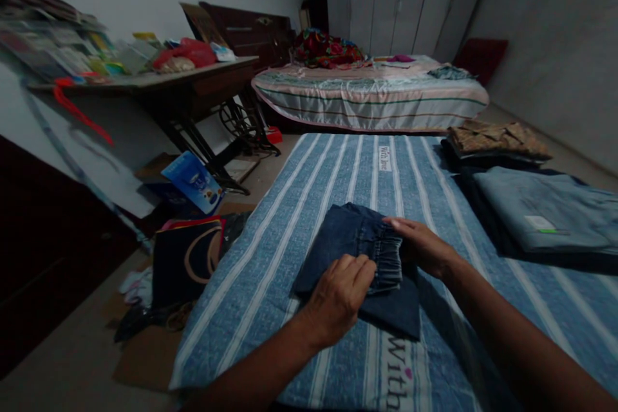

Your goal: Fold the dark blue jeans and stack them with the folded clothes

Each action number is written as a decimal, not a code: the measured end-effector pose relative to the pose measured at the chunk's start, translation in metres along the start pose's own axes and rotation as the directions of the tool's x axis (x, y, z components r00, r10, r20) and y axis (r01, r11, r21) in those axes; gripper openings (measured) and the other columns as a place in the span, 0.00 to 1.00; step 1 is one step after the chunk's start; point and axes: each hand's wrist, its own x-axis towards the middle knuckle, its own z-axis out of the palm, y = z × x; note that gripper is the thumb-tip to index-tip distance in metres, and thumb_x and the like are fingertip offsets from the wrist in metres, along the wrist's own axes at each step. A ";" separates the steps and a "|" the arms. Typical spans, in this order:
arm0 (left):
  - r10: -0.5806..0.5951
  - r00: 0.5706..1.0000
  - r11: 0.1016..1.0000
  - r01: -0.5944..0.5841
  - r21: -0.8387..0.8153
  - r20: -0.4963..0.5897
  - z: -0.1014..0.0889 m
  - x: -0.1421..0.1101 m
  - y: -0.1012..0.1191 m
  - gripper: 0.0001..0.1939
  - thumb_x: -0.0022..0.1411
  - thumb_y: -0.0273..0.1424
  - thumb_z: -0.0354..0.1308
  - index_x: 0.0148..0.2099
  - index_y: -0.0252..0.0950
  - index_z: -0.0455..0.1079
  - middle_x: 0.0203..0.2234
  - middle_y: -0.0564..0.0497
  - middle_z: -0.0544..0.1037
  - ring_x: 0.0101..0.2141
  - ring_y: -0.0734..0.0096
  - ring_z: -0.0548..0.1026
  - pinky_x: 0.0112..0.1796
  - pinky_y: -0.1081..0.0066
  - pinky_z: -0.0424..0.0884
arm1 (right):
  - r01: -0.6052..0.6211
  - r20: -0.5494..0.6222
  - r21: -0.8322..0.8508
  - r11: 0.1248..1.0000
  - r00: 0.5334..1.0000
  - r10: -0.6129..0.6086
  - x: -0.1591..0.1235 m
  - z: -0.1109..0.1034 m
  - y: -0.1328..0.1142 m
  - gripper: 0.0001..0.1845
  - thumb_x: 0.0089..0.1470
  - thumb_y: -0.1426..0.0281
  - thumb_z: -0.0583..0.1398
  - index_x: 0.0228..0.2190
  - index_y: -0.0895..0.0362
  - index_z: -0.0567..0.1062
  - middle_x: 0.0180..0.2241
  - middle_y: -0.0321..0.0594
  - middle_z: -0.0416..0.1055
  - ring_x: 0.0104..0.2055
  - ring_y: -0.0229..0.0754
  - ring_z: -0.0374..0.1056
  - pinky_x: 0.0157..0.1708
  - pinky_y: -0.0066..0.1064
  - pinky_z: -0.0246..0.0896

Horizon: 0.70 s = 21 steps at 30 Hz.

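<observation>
A folded dark blue denim garment (338, 238) with an elastic waistband lies on a blue mattress with white stripes (270, 251). My left hand (338, 296) rests on the garment's near side, its fingers curled over the edge of the waistband fold. My right hand (420, 246) lies on the right end of the waistband, fingers stretched along it and pressing the cloth down.
Folded clothes are stacked at the right: a grey-blue piece (545, 209) and a brown patterned one (497, 138). A second bed (371, 93) stands behind. At the left are a cluttered sewing table (193, 77), a blue packet (193, 181) and bags (186, 257) on the floor.
</observation>
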 end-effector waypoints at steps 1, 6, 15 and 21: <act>0.015 1.000 1.000 -0.015 0.006 -0.017 0.000 0.000 -0.001 0.23 0.54 0.17 0.47 0.52 0.31 0.59 0.44 0.41 0.72 0.43 0.59 0.69 0.39 0.62 0.70 | 0.013 -0.019 -0.012 1.000 1.000 -0.014 0.000 0.001 0.000 0.26 0.43 0.59 0.67 0.44 0.55 0.72 0.34 0.40 0.75 0.31 0.41 0.70 0.28 0.30 0.65; 0.066 0.996 0.995 -0.062 0.072 -0.053 -0.001 -0.002 -0.001 0.18 0.61 0.19 0.43 0.52 0.30 0.62 0.44 0.41 0.73 0.40 0.63 0.70 0.37 0.65 0.70 | 0.013 -0.082 -0.107 0.994 0.996 -0.022 -0.003 0.005 -0.003 0.26 0.37 0.64 0.69 0.41 0.57 0.73 0.29 0.37 0.74 0.25 0.36 0.67 0.22 0.26 0.60; 0.112 0.990 0.988 -0.101 0.115 -0.091 0.006 -0.004 -0.001 0.17 0.66 0.22 0.40 0.52 0.29 0.64 0.45 0.41 0.73 0.39 0.63 0.70 0.36 0.65 0.68 | 0.081 -0.151 -0.231 0.970 0.981 -0.118 -0.011 0.005 -0.006 0.27 0.33 0.64 0.70 0.38 0.59 0.74 0.27 0.34 0.73 0.25 0.35 0.67 0.22 0.25 0.59; 0.147 0.984 0.984 -0.135 0.117 -0.101 0.007 -0.005 -0.003 0.17 0.66 0.22 0.40 0.52 0.29 0.65 0.45 0.39 0.74 0.39 0.64 0.72 0.35 0.65 0.69 | 0.087 -0.130 -0.248 0.965 0.984 -0.122 -0.008 -0.001 0.003 0.26 0.34 0.63 0.70 0.38 0.58 0.73 0.28 0.34 0.73 0.24 0.37 0.67 0.21 0.27 0.62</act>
